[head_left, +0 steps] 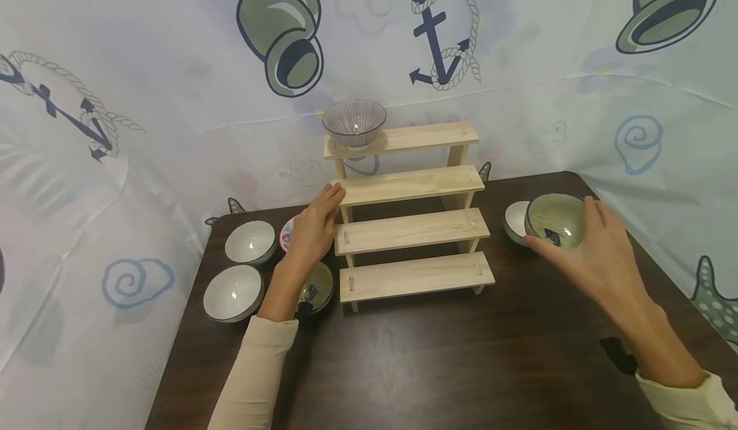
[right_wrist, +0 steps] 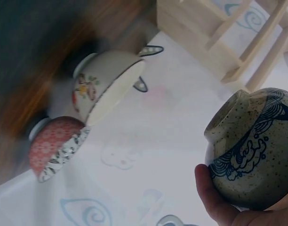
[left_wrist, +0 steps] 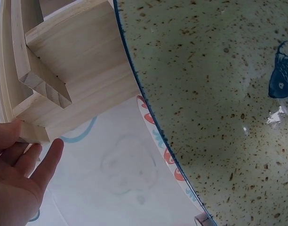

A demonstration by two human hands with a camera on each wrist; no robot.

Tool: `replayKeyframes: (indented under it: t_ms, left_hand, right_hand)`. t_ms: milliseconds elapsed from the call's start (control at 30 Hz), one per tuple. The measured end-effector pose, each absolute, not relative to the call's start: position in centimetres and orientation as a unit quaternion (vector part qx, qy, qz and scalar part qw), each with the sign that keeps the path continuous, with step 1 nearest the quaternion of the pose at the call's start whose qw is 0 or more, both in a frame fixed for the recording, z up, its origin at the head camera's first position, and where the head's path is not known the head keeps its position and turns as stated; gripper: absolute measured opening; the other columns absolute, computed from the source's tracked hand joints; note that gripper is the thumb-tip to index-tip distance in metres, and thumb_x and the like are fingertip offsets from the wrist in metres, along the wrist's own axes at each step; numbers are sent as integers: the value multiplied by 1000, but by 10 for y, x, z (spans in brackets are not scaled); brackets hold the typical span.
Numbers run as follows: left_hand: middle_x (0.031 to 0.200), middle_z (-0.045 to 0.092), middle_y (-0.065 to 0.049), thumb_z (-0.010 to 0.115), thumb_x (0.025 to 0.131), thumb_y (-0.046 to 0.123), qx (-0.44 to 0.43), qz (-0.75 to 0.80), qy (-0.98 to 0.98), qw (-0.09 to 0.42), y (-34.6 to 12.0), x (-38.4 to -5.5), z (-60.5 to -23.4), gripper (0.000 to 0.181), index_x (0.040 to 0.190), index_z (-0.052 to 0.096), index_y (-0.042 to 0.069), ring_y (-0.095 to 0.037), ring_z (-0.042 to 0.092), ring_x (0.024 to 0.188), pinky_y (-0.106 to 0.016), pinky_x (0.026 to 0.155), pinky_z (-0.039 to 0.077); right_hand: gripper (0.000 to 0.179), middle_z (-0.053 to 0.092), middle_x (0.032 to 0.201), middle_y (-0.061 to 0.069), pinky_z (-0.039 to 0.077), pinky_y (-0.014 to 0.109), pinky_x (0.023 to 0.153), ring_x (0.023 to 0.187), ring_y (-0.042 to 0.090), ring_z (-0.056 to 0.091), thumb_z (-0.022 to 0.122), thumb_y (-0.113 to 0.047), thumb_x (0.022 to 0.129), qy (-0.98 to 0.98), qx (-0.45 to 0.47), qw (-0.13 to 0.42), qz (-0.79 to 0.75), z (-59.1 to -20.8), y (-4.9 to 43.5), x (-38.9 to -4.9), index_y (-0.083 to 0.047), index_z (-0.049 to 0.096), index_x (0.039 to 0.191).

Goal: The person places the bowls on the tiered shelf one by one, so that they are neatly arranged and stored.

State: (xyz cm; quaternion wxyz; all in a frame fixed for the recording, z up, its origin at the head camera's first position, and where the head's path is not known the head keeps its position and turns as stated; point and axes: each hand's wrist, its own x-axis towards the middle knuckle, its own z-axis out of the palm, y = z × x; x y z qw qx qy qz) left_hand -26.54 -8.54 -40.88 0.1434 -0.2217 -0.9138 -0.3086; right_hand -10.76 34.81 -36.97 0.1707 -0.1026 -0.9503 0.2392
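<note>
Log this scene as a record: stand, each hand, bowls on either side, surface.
stand: wooden, four tiers; striped bowl toward the top tier's left end
left hand: touches the stand's left side, second tier from top
right hand: holds a blue-patterned speckled bowl off the table
left of stand: two white-lined bowls, another speckled bowl, partly hidden red-patterned dish
right of stand: flowered bowl, red-patterned bowl
surface: dark table

No readable text, labels, brands or numbers
</note>
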Motion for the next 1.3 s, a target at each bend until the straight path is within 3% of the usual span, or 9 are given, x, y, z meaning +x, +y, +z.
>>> replayKeyframes:
  t_ms: [567, 700, 933, 1300]
  left_hand:
    - [159, 49, -6, 51, 108, 10, -218, -312, -914, 138, -88, -265, -409, 41, 149, 55, 10, -24, 41, 152, -54, 118, 41]
    - [159, 49, -6, 51, 108, 10, -221, -312, -914, 138, -88, -265, -409, 41, 149, 55, 10, -23, 41, 152, -53, 119, 40]
    - [159, 50, -6, 52, 107, 10, -224, -313, -913, 138, -86, -265, -407, 41, 148, 56, 10, -23, 42, 152, -52, 118, 41]
    - [158, 50, -6, 52, 107, 9, -218, -313, -914, 136, -87, -264, -406, 42, 149, 56, 10, -23, 41, 152, -52, 120, 40]
  right_hand:
    - [123, 31, 162, 33, 30, 73, 111, 146, 53, 33, 82, -64, 76, -951, -48, 190, 239, -334, 315, -117, 4, 24, 161]
    - [122, 37, 158, 32, 31, 73, 108, 142, 53, 36, 83, -64, 75, -951, -37, 196, 234, -328, 307, -118, 4, 28, 160]
    - [123, 32, 162, 31, 29, 73, 111, 145, 54, 32, 80, -66, 77, -956, -37, 171, 236, -319, 296, -120, 3, 22, 162]
    - [120, 37, 158, 29, 31, 75, 107, 140, 54, 36, 81, -65, 76, -954, -19, 180, 240, -310, 281, -130, 4, 28, 159]
